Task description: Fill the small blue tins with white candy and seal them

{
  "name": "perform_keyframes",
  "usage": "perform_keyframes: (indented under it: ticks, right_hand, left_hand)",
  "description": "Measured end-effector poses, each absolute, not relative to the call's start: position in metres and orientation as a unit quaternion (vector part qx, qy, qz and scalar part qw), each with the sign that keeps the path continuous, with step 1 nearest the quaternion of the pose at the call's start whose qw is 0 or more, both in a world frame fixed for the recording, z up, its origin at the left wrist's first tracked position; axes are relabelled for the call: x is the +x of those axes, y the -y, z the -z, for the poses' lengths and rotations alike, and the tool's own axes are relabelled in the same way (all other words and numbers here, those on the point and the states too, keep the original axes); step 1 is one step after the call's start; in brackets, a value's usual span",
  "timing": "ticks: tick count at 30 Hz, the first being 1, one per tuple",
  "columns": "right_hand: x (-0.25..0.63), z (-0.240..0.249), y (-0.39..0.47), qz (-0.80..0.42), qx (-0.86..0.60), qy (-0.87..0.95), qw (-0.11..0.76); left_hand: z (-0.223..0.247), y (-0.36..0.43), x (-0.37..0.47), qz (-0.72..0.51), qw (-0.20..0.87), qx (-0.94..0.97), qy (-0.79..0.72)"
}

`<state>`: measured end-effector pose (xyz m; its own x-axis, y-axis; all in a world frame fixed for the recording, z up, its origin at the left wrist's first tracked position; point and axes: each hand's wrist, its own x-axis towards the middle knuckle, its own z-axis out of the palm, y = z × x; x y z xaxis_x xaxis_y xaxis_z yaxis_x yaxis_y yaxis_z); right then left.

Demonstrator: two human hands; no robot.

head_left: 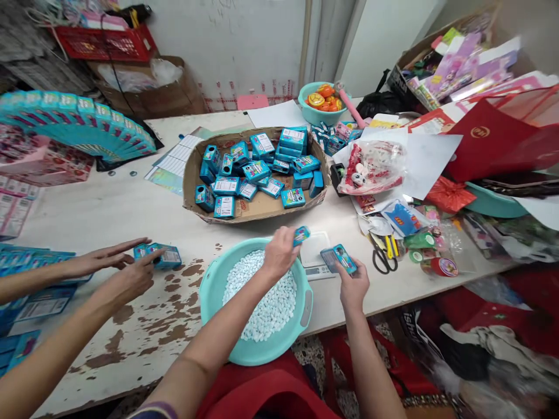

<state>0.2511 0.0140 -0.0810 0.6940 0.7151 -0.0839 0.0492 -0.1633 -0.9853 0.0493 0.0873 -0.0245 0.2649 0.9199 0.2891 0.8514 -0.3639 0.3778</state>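
Note:
Above the right side of a turquoise basin (205, 291) full of small pale-blue pellets (262, 302), my left hand (279, 254) is closed on a small blue printed piece (301, 235); its exact kind is unclear. My right hand (354, 285) grips a small blue box (334, 259), tilted, with a dark round hole in its top. Under and beside that box lies a white digital scale (321, 271), partly hidden. Behind the basin, a cut-down cardboard box (257, 214) holds many similar blue boxes (257, 171), some with round holes showing.
On the left, a co-worker's hands (131, 279) touch blue boxes (168, 256) on the table. Flat blue cartons (43, 302) lie by that person. Scissors (384, 259) and a plastic-wrapped toy (371, 169) are at right. A bowl of orange balls (321, 114) stands behind.

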Motion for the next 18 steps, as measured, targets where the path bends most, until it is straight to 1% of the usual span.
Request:
perform_keyframes:
  ticks: [2,3,4,6,9,11,12,14,16,18]
  right_hand:
    - [0.240,0.088,-0.036,-0.290,-0.702,0.314,0.570]
    - [0.235,0.089,-0.044,-0.289,-0.702,0.340,0.555]
    - [0.232,0.087,-0.051,-0.274,-0.706,0.371,0.538]
    - [0.226,0.075,-0.063,-0.202,-0.713,0.435,0.512]
    - [0.217,0.040,-0.088,-0.056,-0.684,0.523,0.505]
    - [0.207,0.017,-0.121,-0.028,-0.644,0.584,0.493]
    - [0.201,0.008,-0.142,-0.036,-0.630,0.616,0.472]
    - [0.185,-0.002,-0.191,-0.079,-0.637,0.664,0.382]
    - [0.169,-0.001,-0.240,-0.145,-0.682,0.678,0.232]
    - [0.154,0.008,-0.279,-0.223,-0.736,0.635,0.078]
  left_hand:
    - [0.012,-0.074,0.003,-0.299,0.007,0.740,-0.602]
    - [0.007,-0.067,-0.021,-0.309,-0.030,0.713,-0.629]
    - [0.003,-0.061,-0.044,-0.307,-0.065,0.686,-0.656]
    - [0.003,-0.052,-0.084,-0.276,-0.107,0.626,-0.721]
    - [0.019,-0.045,-0.128,-0.219,-0.122,0.552,-0.795]
    - [0.038,-0.045,-0.149,-0.188,-0.113,0.507,-0.834]
    - [0.049,-0.046,-0.158,-0.176,-0.104,0.483,-0.851]
    - [0.071,-0.049,-0.173,-0.156,-0.077,0.439,-0.881]
    - [0.088,-0.052,-0.185,-0.144,-0.049,0.402,-0.903]
    - [0.096,-0.051,-0.193,-0.141,-0.031,0.377,-0.915]
